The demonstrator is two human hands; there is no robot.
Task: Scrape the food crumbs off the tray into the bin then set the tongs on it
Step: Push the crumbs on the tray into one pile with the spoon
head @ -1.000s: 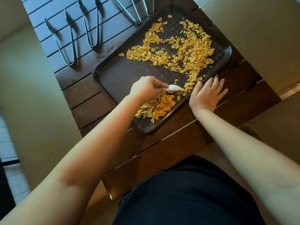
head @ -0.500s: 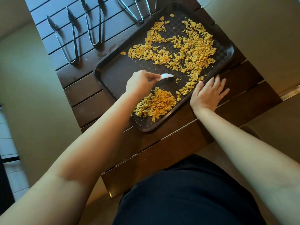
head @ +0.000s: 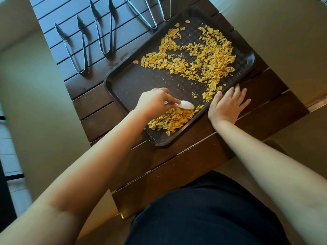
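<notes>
A dark brown tray lies on a slatted wooden table. Yellow crumbs are scattered over its far half, and a gathered pile of crumbs sits at its near corner. My left hand grips a white spoon whose bowl rests at the top of that pile. My right hand lies flat, fingers straight, against the tray's right rim. Several metal tongs lie on the table beyond the tray: one pair at the left, another beside it, more near the tray's far corner.
Beige floor surrounds the table on the left and right. A rounded pale rim shows below the table's right edge, partly hidden by my right forearm; I cannot tell what it is. My dark clothing fills the bottom of the view.
My left hand lifted the spoon toward the tray's middle, then drew it back down onto the near pile. The pile has grown. My right hand stayed against the rim.
</notes>
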